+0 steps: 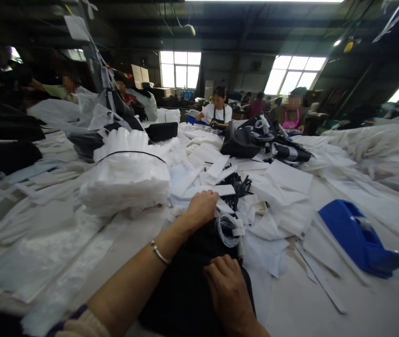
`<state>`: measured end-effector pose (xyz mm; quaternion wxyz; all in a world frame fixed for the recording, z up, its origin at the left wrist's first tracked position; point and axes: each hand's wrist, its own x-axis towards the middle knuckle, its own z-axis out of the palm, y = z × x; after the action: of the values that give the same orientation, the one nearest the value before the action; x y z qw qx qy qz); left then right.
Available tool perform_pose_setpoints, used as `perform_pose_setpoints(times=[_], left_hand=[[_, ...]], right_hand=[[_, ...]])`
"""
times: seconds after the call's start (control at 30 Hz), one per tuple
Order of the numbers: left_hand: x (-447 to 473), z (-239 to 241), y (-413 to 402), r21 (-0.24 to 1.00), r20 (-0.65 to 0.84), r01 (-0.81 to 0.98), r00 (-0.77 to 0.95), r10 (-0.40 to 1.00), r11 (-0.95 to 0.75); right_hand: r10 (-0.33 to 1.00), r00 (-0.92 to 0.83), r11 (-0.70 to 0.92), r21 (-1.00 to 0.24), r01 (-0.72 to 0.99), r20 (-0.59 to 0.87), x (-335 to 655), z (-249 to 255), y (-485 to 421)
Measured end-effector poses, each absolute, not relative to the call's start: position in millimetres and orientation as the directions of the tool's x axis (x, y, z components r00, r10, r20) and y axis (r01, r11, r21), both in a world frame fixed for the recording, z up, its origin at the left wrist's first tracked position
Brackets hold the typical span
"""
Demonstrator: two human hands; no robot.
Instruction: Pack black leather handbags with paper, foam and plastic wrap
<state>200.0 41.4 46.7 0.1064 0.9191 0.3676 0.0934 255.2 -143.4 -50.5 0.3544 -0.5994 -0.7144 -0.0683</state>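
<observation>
A black fabric bag [181,285] lies flat on the table right in front of me. At its far end my left hand [202,208] is closed, fingers curled down beside a white foam strip [222,190]; what they grip is hidden. My right hand [229,285] rests on the bag's right part, its fingers bent and pressed together on the black fabric. Between the hands, at the bag's upper right, sits a coil wrapped in clear plastic [226,230] with a white tag. Just beyond it are black straps or cords [237,187] in a loose heap.
To the right stands a blue tape dispenser [357,236]. A banded stack of white foam sheets [125,180] is at the left. White sheets and scraps [269,220] cover much of the table. Farther back lie black bags [241,140]; several people work across the table.
</observation>
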Motion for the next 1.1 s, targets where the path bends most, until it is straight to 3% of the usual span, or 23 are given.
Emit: perform_pose_setpoints(times=[0.13,0.23,0.4,0.57,0.63,0.7,0.77,0.87,0.93,1.03,1.1], left_hand=[[208,39,83,0.331,-0.173,0.606,0.792,0.585,-0.723],[204,27,101,0.433,-0.269,0.588,0.808,0.525,-0.683],[203,7,111,0.601,-0.277,0.57,0.806,0.523,-0.56],[205,5,113,0.631,-0.273,0.58,0.788,0.552,-0.516],[204,21,105,0.603,-0.183,0.585,0.764,0.619,-0.543],[201,43,85,0.557,0.047,0.533,0.745,0.665,-0.637],[197,61,57,0.531,0.281,0.41,0.74,0.611,-0.742],[188,62,7,0.63,0.423,0.252,0.682,0.597,-0.734],[174,44,-23,0.63,0.533,0.17,0.614,0.582,-0.758],[140,6,-58,0.618,0.547,0.177,0.603,0.581,-0.766],[112,-15,-76,0.531,0.496,0.254,0.68,0.54,-0.808]], right_hand=[[0.795,-0.013,0.281,-0.348,0.894,0.607,256,-48,-141],[0.774,-0.013,0.305,-0.355,0.883,0.634,258,-53,-139],[0.785,0.008,0.312,-0.407,0.859,0.619,261,-61,-138],[0.814,-0.014,0.336,-0.45,0.828,0.581,263,-54,-139],[0.819,-0.003,0.329,-0.464,0.822,0.574,263,-51,-139],[0.827,0.006,0.314,-0.472,0.824,0.562,262,-49,-140],[0.839,0.012,0.296,-0.475,0.829,0.543,261,-49,-142],[0.847,0.018,0.272,-0.464,0.843,0.531,261,-46,-143],[0.85,0.011,0.267,-0.449,0.852,0.526,261,-44,-144],[0.86,-0.01,0.255,-0.412,0.875,0.511,263,-41,-146],[0.873,-0.026,0.243,-0.389,0.889,0.486,264,-41,-146]])
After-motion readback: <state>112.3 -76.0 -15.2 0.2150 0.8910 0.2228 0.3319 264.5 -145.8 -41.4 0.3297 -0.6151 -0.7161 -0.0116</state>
